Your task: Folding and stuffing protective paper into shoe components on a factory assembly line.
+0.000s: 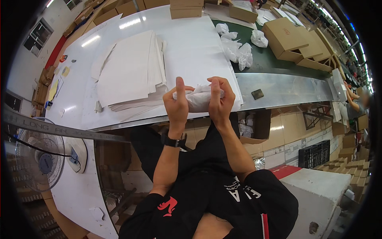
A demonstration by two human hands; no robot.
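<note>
Both my hands grip a white paper-wrapped bundle [199, 102] above the near edge of the white table. My left hand [177, 104] is closed on its left end, thumb pointing up. On the other end my right hand [221, 102] is closed too, its fingers curled round the paper. What lies inside the wrapping is hidden. Under and beyond my hands are flat white paper sheets [193, 55]. A large uneven stack of white paper [127, 73] sits to their left. Several similar white bundles [245, 56] rest on the green belt at the far right.
A metal ledge [294, 88] with a small dark square piece [257, 94] runs to the right. Open cardboard boxes [284, 42] stand beyond it. Below the ledge, a carton [260, 125] holds white bundles. A fan [41, 155] stands at left. Another person [360, 105] works far right.
</note>
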